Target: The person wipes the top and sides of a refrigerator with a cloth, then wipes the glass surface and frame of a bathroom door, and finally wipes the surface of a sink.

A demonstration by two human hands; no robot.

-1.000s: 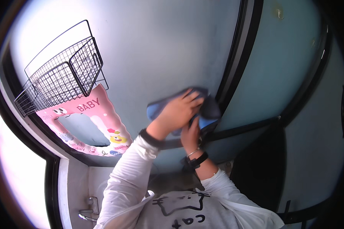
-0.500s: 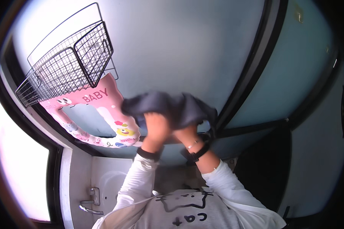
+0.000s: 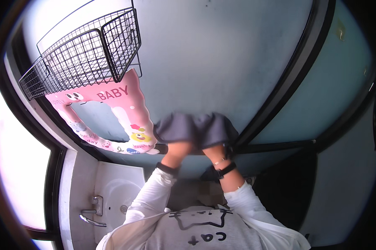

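A dark grey cloth (image 3: pixel 196 127) is spread in front of me, close to the frosted panel, bunched into two humps and slightly blurred. Both my hands are up inside its lower edge and carry it between them. Under the left hump, my left hand (image 3: pixel 180 149) shows only its back and wrist, with a dark band below. My right hand (image 3: pixel 214 153) is under the right hump, with a bracelet and a black wristband on its wrist. The cloth covers the fingers of both hands.
Left of the cloth, a pink inflatable frame (image 3: pixel 135 106) with cartoon pictures hangs below a black wire basket (image 3: pixel 81 58). A white washbasin (image 3: pixel 113 183) with a chrome tap (image 3: pixel 94 212) stands lower left. Frosted panels (image 3: pixel 221 62) with dark frames (image 3: pixel 294 75) rise ahead.
The cloth has swung down over my hands, covering the fingers and backs that showed before. My hands have shifted slightly right. The view has shifted too, with the basket and basin displaced.
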